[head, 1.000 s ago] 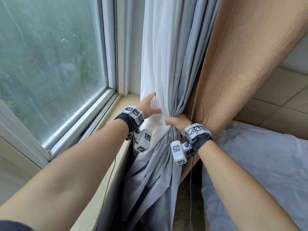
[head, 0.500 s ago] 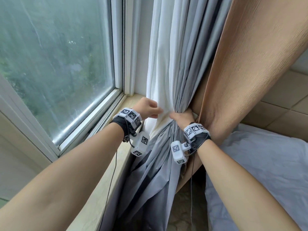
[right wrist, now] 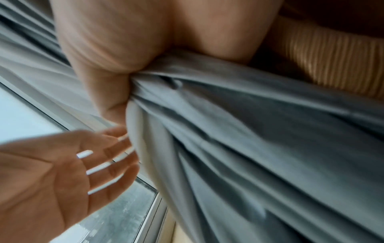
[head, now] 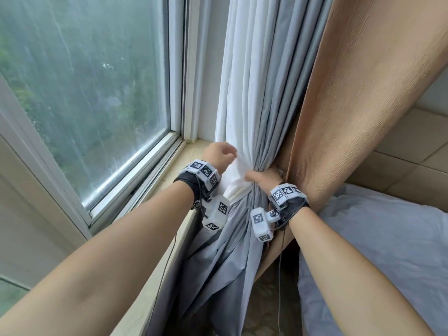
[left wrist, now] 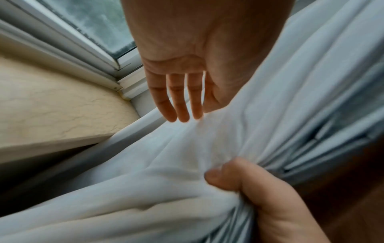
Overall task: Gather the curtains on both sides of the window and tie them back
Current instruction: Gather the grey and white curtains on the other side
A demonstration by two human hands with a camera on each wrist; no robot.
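A white sheer curtain (head: 238, 112) and a grey curtain (head: 274, 100) hang together at the window's right side, bunched at sill height. My right hand (head: 261, 177) grips that bunch, thumb in front and fingers wrapped behind; the right wrist view shows grey folds (right wrist: 249, 131) squeezed under the palm. My left hand (head: 221, 156) is just left of the bunch, open with straight fingers (left wrist: 178, 108) whose tips lie at the white fabric (left wrist: 166, 172). A tan curtain (head: 363, 93) hangs to the right, behind my right wrist. No tie-back is visible.
The window pane (head: 84, 93) and its white frame fill the left. A beige stone sill (head: 169, 180) runs under my left forearm. A bed with a grey sheet (head: 388, 238) lies close at the right. A thin cable (head: 280, 275) dangles from my right wrist.
My left hand released its pinch on the white curtain and opened, now beside the bunch. The right hand kept its grip. The view moved closer and slightly up.
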